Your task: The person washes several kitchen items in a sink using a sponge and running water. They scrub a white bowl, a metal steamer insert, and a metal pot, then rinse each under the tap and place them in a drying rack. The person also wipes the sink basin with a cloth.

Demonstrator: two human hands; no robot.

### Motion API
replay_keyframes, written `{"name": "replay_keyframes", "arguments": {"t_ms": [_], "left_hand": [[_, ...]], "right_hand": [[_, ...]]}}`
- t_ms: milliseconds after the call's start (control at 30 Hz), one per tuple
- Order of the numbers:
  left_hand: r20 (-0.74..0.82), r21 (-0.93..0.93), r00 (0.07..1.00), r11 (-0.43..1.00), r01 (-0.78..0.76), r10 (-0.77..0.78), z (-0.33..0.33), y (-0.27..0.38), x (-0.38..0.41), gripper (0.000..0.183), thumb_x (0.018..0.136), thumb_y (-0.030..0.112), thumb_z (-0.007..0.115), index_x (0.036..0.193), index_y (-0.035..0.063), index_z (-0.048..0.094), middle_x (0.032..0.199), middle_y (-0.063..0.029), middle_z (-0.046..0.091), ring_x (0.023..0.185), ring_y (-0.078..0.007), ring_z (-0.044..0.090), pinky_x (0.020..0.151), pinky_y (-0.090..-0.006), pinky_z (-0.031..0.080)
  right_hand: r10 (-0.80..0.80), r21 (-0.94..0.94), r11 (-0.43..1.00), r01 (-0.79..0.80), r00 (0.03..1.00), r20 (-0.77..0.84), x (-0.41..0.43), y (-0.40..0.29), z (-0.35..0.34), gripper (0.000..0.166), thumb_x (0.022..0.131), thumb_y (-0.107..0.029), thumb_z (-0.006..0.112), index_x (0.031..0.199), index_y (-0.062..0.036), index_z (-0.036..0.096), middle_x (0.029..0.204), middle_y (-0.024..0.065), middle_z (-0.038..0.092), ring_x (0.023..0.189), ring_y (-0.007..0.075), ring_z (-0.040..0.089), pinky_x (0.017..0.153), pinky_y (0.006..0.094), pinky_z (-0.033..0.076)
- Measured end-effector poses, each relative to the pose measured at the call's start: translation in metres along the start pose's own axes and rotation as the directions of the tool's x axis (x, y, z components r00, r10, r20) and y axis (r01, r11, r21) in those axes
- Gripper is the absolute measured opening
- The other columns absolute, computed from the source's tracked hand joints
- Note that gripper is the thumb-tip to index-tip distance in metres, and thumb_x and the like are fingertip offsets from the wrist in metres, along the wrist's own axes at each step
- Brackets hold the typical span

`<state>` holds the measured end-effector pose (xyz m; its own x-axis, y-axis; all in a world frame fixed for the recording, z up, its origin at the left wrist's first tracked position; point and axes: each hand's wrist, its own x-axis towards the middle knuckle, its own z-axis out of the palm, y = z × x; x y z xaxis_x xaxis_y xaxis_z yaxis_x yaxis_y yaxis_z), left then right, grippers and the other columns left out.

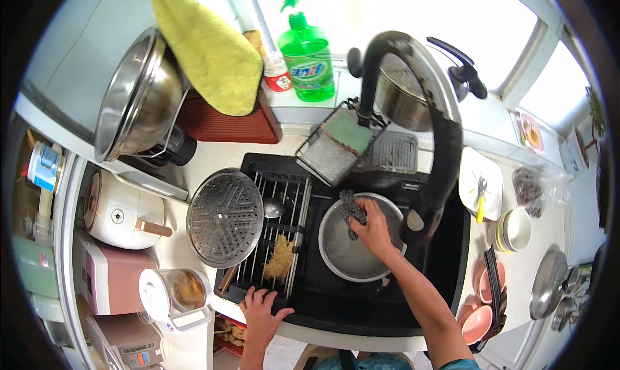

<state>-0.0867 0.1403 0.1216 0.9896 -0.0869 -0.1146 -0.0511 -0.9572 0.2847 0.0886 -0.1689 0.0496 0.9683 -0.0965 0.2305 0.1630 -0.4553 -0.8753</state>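
My right hand (374, 227) grips a dark grey mesh scrubbing cloth (348, 206) over the left part of a round metal pan (346, 263). The pan sits in the black sink (356, 314) and looks wet inside; part of its rim is hidden behind my forearm. My left hand (260, 312) rests with spread fingers on the sink's front left edge, holding nothing. Just beyond it, a metal-barred rack (300, 234) carries a fibrous yellow scrubber (282, 259) and a metal ladle or spoon (274, 208). A perforated steamer plate (225, 220) leans on the rack's left side.
A large black faucet (448, 149) arches over the sink's right side. Behind stand a sponge caddy (324, 159), green soap bottle (310, 60) and metal pot (402, 96). Stacked bowls (518, 229) and pink bowls (477, 324) line the right counter; a lidded pitcher (157, 295) is left.
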Motion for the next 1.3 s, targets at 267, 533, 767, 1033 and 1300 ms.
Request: {"name": "replay_keyframes", "arguments": {"t_ms": [267, 533, 767, 1033, 1300], "left_hand": [[-0.007, -0.100, 0.999, 0.994, 0.035, -0.036, 0.012, -0.007, 0.001, 0.056, 0.069, 0.050, 0.078, 0.107, 0.0091, 0.068, 0.116, -0.0088, 0.055, 0.123, -0.0360, 0.039, 0.102, -0.0511, 0.028], [-0.032, -0.139, 0.998, 0.989, 0.045, -0.050, 0.006, -0.006, 0.002, 0.057, 0.068, 0.050, 0.079, 0.105, 0.0087, 0.068, 0.114, -0.0087, 0.055, 0.123, -0.0350, 0.039, 0.101, -0.0507, 0.029], [-0.008, -0.171, 0.998, 0.983, 0.064, -0.066, 0.000, -0.017, -0.001, 0.055, 0.068, 0.051, 0.079, 0.101, 0.0082, 0.069, 0.112, -0.0085, 0.054, 0.120, -0.0340, 0.040, 0.099, -0.0499, 0.028], [-0.066, -0.152, 0.998, 0.988, -0.027, 0.017, 0.010, -0.017, 0.002, 0.051, 0.071, 0.042, 0.078, 0.109, 0.0107, 0.065, 0.117, -0.0086, 0.057, 0.120, -0.0342, 0.046, 0.093, -0.0527, 0.037], [-0.001, -0.206, 0.999, 0.977, 0.045, -0.047, 0.005, -0.013, 0.004, 0.056, 0.067, 0.051, 0.079, 0.100, 0.0079, 0.069, 0.108, -0.0074, 0.054, 0.117, -0.0322, 0.042, 0.097, -0.0484, 0.030]], "right_hand": [[-0.128, -0.462, 0.881, 0.097, 0.991, -0.036, 0.071, 0.036, 0.099, 0.023, 0.081, -0.021, 0.070, 0.100, -0.0077, 0.068, 0.092, 0.0214, 0.062, 0.080, 0.0394, 0.063, 0.070, 0.0476, 0.052], [0.061, -0.568, 0.820, 0.072, 0.976, 0.211, 0.054, 0.082, 0.129, 0.020, 0.079, -0.014, 0.068, 0.098, -0.0087, 0.067, 0.096, 0.0160, 0.060, 0.087, 0.0358, 0.063, 0.075, 0.0455, 0.052], [-0.234, -0.499, 0.843, 0.198, 0.972, -0.010, 0.054, 0.012, 0.091, 0.023, 0.079, -0.009, 0.067, 0.101, -0.0064, 0.062, 0.095, 0.0149, 0.063, 0.081, 0.0328, 0.064, 0.068, 0.0445, 0.052], [-0.117, -0.665, 0.695, 0.273, 0.956, 0.270, 0.062, 0.069, 0.110, 0.024, 0.075, -0.008, 0.067, 0.098, -0.0070, 0.059, 0.101, 0.0124, 0.060, 0.087, 0.0322, 0.062, 0.074, 0.0429, 0.051], [-0.308, -0.661, 0.695, 0.284, 0.948, 0.083, 0.050, 0.017, -0.019, 0.035, 0.066, -0.008, 0.070, 0.099, -0.0059, 0.058, 0.089, 0.0121, 0.053, 0.085, 0.0320, 0.056, 0.072, 0.0430, 0.049]]}}
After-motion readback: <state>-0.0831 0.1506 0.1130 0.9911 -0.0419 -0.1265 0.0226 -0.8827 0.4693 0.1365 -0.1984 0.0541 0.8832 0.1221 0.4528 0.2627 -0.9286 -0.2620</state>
